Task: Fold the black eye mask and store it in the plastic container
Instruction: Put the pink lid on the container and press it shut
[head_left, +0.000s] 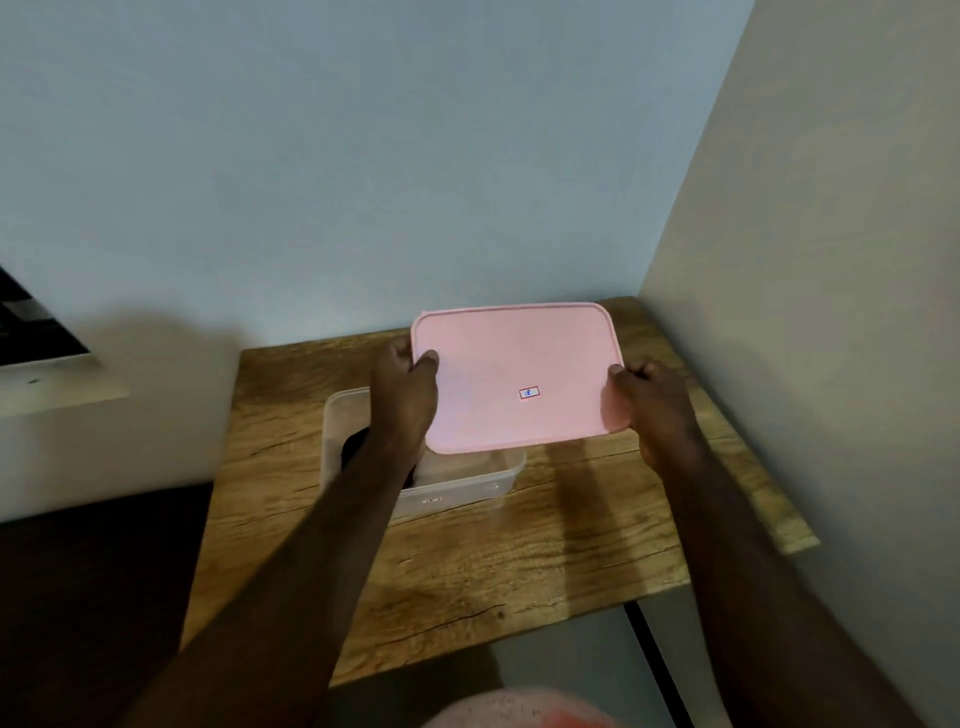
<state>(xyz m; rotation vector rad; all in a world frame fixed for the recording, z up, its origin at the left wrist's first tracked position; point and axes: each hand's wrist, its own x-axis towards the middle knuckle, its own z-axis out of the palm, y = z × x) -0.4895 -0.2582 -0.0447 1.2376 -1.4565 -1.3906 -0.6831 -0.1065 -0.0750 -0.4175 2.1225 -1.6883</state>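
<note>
black eye mask (358, 448) sitting down inside the clear plastic container (467, 486), mostly hidden behind the left forearm, so can't tell how neatly folded. container resting on the wooden table (467, 561), toward the left side, open on top.

pink lid (514, 374) held up in the air, tilted, covering only the right back part of the container and hanging well off to the right. left hand (408, 387) curled shut around the lid's left edge, thumb on top. right hand (652, 402) clamped the same way on the right edge. small sticker (529, 393) near the middle of the lid.

looks like the closing step, storing basically done.

stuff that could go wrong from here:
- lid way off to the right of the box, so pressing down now probably catches one rim only and tips or slides the light container
- mask fabric poking over the rim getting pinched, lid not seating
- nothing holding the box with both hands on the lid, so a hard push on one corner could skate it toward the table's left edge

plain wall (363, 156) behind, nothing else on the table.
</note>
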